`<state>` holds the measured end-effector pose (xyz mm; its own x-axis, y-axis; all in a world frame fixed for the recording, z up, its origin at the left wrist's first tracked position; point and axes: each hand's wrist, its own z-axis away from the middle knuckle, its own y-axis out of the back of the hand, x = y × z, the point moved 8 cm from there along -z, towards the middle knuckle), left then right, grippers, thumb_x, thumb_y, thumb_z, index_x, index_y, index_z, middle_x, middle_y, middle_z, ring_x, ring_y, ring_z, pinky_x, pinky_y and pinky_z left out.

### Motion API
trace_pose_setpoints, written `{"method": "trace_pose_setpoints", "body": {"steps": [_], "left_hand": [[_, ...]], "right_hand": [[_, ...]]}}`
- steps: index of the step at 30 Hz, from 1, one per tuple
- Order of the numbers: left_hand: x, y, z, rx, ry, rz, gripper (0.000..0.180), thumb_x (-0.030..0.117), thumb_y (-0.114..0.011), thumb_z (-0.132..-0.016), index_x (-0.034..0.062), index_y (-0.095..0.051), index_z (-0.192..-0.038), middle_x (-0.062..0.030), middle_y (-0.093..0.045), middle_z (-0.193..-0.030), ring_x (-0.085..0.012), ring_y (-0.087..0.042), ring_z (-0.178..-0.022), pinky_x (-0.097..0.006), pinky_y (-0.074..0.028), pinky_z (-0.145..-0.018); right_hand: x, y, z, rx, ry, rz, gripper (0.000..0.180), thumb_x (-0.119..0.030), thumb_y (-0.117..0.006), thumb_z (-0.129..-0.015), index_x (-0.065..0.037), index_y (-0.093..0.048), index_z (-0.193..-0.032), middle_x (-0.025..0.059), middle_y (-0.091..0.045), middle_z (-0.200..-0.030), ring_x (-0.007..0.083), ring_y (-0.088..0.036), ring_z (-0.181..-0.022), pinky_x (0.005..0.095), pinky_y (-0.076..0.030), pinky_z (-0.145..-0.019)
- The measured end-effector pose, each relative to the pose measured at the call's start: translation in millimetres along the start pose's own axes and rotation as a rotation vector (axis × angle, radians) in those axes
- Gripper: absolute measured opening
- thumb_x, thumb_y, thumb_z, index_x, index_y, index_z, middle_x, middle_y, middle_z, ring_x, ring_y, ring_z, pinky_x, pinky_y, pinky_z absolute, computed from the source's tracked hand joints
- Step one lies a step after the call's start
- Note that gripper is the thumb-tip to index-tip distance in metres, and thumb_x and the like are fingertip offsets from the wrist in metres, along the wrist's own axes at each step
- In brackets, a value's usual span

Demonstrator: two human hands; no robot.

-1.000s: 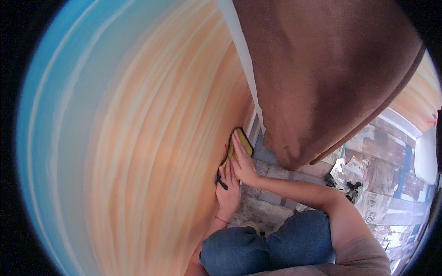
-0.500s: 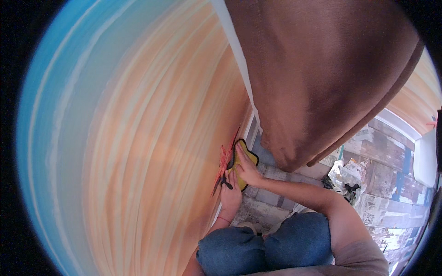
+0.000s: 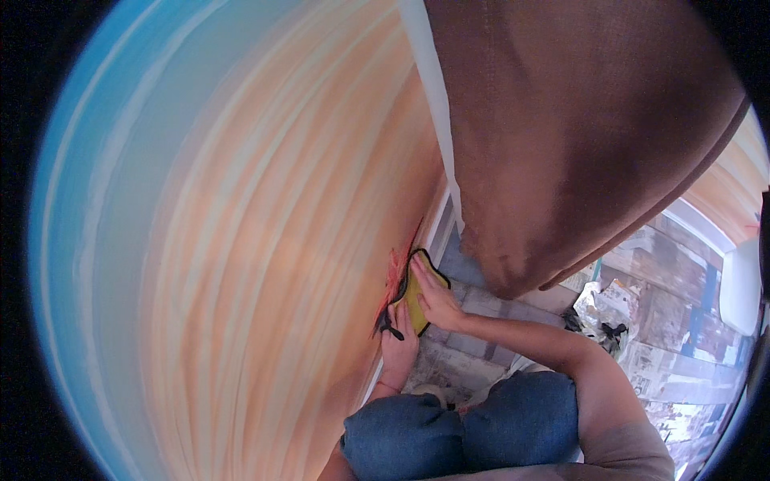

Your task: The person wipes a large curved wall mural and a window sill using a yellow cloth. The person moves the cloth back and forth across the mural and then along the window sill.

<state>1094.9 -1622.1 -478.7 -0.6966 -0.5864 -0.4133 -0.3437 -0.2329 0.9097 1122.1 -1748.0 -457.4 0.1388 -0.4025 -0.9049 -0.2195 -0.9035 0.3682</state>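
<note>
Low on the wall, a flat yellow piece with a black border (image 3: 422, 316) lies under both of my hands, close to the wall's foot. My right hand (image 3: 438, 302) rests on it with fingers stretched out and apart. At its lower left edge is my left hand (image 3: 399, 346), its fingers extended upward onto the piece. A dark curved shape (image 3: 393, 327) shows beside the left fingers. Along the wall to the left of the piece runs a red, spiky picture (image 3: 393, 271). Whether the piece is stuck to the wall cannot be made out.
The mural wall (image 3: 265, 264), sand-coloured with blue at far left, rises beside me. A large brown upholstered piece (image 3: 593, 136) juts in from above right. Crumpled silvery wrapping (image 3: 601, 309) lies on the plank-patterned floor (image 3: 674, 321). My bent knees (image 3: 521, 417) are below.
The view has shifted slightly, so the brown piece sits a little farther right. My left hand has slid a little along the piece's edge; the right hand stays flat on it.
</note>
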Motion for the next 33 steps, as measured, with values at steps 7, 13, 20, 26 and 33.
{"method": "trace_pose_setpoints", "body": {"steps": [7, 13, 20, 26, 33], "left_hand": [[-1, 46, -56, 0.164, -0.029, 0.369, 0.064, 0.017, -0.057, -0.084, -0.0086, -0.038, -0.139, -0.0231, -0.037, -0.146, -0.0456, -0.034, -0.134, -0.047, -0.039, -0.100], [14, 26, -89, 0.066, -0.128, 0.137, 0.059, 0.011, -0.044, -0.087, -0.0143, -0.032, -0.139, -0.0255, -0.039, -0.145, -0.0288, -0.046, -0.128, -0.033, -0.036, -0.101], [27, 0, -66, 0.017, -0.139, 0.234, 0.063, 0.005, -0.043, -0.085, -0.0179, -0.024, -0.140, -0.0304, -0.028, -0.149, -0.0378, -0.037, -0.136, -0.038, -0.038, -0.100], [21, -6, -2, -0.061, -0.088, 0.055, 0.059, 0.007, -0.045, -0.086, -0.0154, -0.032, -0.139, -0.0270, -0.029, -0.150, -0.0363, -0.032, -0.139, -0.041, -0.040, -0.096], [20, 20, -19, 0.001, -0.066, 0.383, 0.068, 0.010, -0.053, -0.080, -0.0161, -0.031, -0.139, -0.0276, -0.025, -0.151, -0.0384, -0.025, -0.142, -0.046, -0.039, -0.099]], "right_hand": [[-19, 42, -36, 0.237, 0.076, 0.024, 0.085, 0.009, -0.044, -0.075, 0.001, -0.008, -0.151, 0.0219, -0.007, -0.157, 0.0358, -0.012, -0.145, 0.0386, -0.015, -0.118], [22, 58, -60, 0.255, 0.042, 0.279, 0.085, 0.008, -0.048, -0.074, 0.007, -0.007, -0.148, 0.0246, -0.010, -0.156, 0.0402, -0.018, -0.142, 0.0421, -0.020, -0.116], [73, 42, -42, 0.080, 0.012, 0.438, 0.081, 0.002, -0.053, -0.074, 0.011, -0.016, -0.145, 0.0283, -0.015, -0.153, 0.0413, -0.021, -0.140, 0.0440, -0.024, -0.114], [32, -6, 3, -0.173, -0.010, 0.371, 0.075, -0.001, -0.054, -0.075, 0.011, -0.023, -0.143, 0.0259, -0.017, -0.153, 0.0396, -0.022, -0.141, 0.0496, -0.023, -0.114], [38, 12, -5, -0.058, -0.020, 0.555, 0.074, -0.001, -0.056, -0.075, 0.008, -0.026, -0.143, 0.0238, -0.019, -0.153, 0.0385, -0.023, -0.141, 0.0497, -0.027, -0.112]]}}
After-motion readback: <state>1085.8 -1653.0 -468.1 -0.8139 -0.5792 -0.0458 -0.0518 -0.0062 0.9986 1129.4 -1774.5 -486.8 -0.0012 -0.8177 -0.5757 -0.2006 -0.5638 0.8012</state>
